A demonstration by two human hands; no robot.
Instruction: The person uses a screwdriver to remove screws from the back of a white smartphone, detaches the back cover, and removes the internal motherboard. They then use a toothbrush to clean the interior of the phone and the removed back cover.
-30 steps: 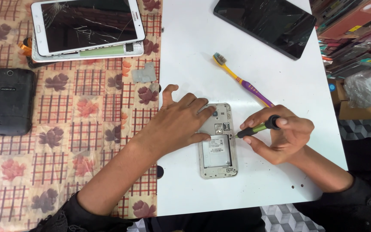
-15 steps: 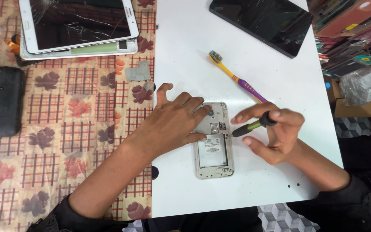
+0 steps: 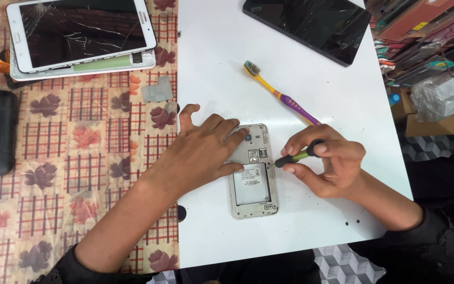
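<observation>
Two bare forearms; dark sleeves pushed up past the wrists, at lower left and lower right of frame.

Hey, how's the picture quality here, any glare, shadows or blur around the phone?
Head view: even, bright light; the white board is near washed out; soft shadows under both hands; faint reflections on the cracked tablet; the opened phone and screwdriver stay sharp.

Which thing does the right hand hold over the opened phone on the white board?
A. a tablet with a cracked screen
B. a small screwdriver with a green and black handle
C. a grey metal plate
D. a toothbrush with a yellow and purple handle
B: the right hand grips the small screwdriver, its tip at the right edge of the opened phone, while the toothbrush lies untouched on the white board.
</observation>
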